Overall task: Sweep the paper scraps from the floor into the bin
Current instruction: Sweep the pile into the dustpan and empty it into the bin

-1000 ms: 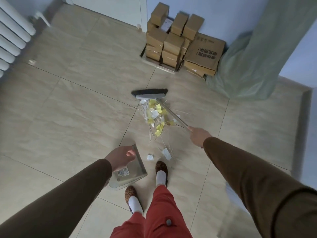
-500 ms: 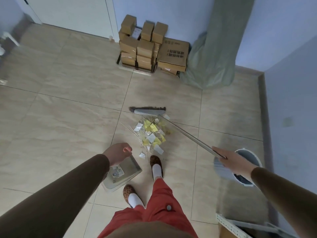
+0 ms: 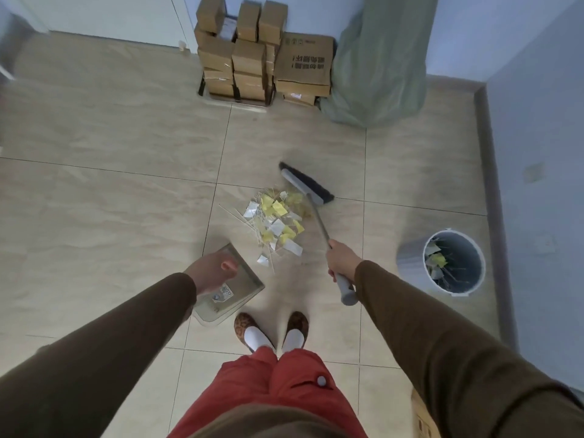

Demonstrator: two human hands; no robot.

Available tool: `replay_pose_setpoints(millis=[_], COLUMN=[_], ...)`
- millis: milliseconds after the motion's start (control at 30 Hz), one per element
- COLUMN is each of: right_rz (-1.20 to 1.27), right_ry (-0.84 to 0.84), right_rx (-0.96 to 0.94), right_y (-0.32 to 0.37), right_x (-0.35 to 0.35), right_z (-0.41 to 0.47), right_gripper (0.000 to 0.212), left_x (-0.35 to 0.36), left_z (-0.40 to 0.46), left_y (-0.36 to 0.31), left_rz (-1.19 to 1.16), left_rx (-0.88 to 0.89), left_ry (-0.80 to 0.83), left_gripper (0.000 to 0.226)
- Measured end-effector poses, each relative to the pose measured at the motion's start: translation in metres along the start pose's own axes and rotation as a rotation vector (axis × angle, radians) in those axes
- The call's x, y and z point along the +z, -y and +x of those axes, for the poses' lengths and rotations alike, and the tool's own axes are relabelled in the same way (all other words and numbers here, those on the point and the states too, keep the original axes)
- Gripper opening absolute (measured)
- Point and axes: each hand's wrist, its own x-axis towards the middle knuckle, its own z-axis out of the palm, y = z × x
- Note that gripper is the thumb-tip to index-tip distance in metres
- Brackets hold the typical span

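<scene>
- Left hand (image 3: 211,273): grip curled round the dustpan (image 3: 232,287), which rests on the floor.
- Right hand (image 3: 341,262): grip wrapped round the broom (image 3: 308,189) handle.
- Paper scraps (image 3: 278,222) lie piled between dustpan and brush head.
- Bin (image 3: 453,262) stands to the right, scraps inside.

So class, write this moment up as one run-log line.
left hand: holds dustpan | right hand: grips broom | scraps: piled between broom and dustpan | bin: right

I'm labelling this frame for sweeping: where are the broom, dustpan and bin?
broom (image 3: 306,184): head view, on its grey head.
dustpan (image 3: 243,276): head view, on its tray.
bin (image 3: 410,257): head view, on its outer wall.
</scene>
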Motion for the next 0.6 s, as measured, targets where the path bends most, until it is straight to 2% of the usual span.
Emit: replay_pose_setpoints(millis=[133, 333, 400, 533, 600], right_rz=[0.229, 0.388, 0.414, 0.433, 0.496], right_ry=[0.004, -0.09, -0.114, -0.099, -0.072], right_rx=[-0.008, -0.024, -0.035, 0.03, 0.094], right_y=[-0.048, -0.11, -0.12, -0.127, -0.122], right_x=[-0.01, 0.008, 0.014, 0.029, 0.046], right_z=[-0.048, -0.122, -0.139, -0.144, -0.14], right_gripper=[0.046, 0.047, 0.046, 0.057, 0.049], left_x=[0.01, 0.023, 0.027, 0.031, 0.029], left_z=[-0.005, -0.012, -0.018, -0.028, -0.034], left_y=[-0.019, -0.045, -0.049, -0.048, -0.044], left_rz=[0.021, 0.028, 0.053, 0.082, 0.084], left_rx=[0.002, 0.031, 0.032, 0.035, 0.046], left_ry=[-0.001, -0.027, -0.015, -0.004, 0.004], left_gripper=[0.023, 0.019, 0.021, 0.024, 0.025])
